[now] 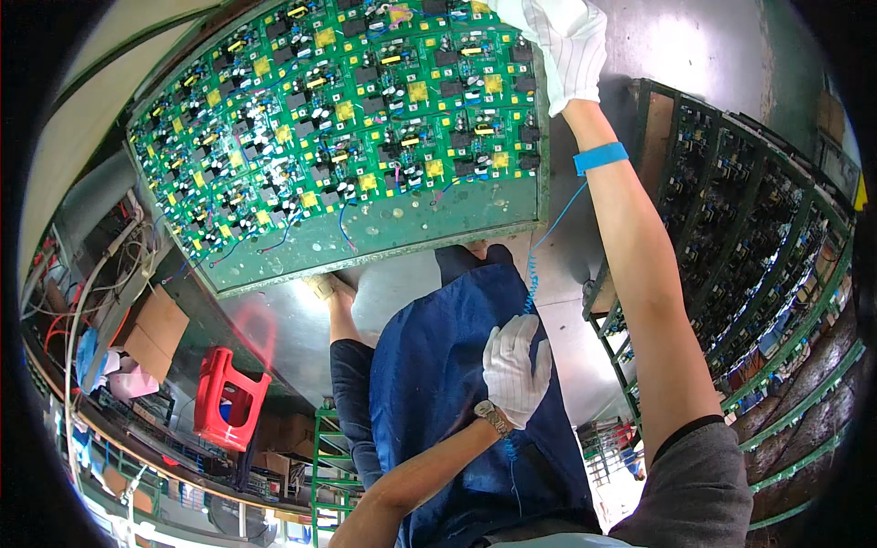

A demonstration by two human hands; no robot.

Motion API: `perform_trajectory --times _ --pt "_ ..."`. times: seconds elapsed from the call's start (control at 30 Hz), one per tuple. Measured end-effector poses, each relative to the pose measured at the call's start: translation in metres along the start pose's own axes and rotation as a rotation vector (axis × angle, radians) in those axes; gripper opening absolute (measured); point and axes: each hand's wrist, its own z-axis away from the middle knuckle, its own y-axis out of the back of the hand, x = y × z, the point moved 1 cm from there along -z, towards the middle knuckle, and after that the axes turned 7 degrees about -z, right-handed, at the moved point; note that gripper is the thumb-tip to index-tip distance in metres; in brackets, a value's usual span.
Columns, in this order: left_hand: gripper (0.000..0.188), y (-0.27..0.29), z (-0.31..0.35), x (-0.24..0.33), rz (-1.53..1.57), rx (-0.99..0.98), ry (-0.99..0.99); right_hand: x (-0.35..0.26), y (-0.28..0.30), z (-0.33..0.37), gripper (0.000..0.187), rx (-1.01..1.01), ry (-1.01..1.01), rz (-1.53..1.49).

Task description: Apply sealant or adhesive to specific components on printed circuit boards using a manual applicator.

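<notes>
My right hand, in a white striped glove, is at the far right corner of a green metal tray. Its fingers reach left over the boards, partly cut off by the upper picture edge, so their grip is hidden. Rows of green circuit boards with black, yellow and white parts cover most of the tray. My gloved left hand lies over my blue apron, fingers stretched out. A coiled blue cord runs from the blue wrist strap on my right arm and passes beneath that left hand.
On the right stands a rack with rows of boards. A red plastic stool is at the lower left, near a cardboard box. A green metal shelf frame stands below. Short wires hang over the tray's near side.
</notes>
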Motion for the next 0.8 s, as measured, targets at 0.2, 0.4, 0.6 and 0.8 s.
perform_trajectory --times 0.2,0.4,0.6,0.8 --pt "0.032 0.0 0.0 0.002 -0.008 -0.002 -0.006 0.015 -0.008 0.005 0.058 -0.005 0.163 0.118" --pt "0.033 0.001 0.0 0.0 -0.012 0.003 -0.01 0.007 -0.012 0.006 0.058 -0.037 0.123 0.084" --pt "0.036 -0.003 0.004 -0.003 0.005 -0.002 0.0 0.015 -0.004 0.009 0.06 0.031 0.031 0.023" --pt "0.031 0.0 0.002 -0.001 0.008 0.011 -0.002 0.032 -0.014 0.019 0.05 0.052 -0.384 -0.426"
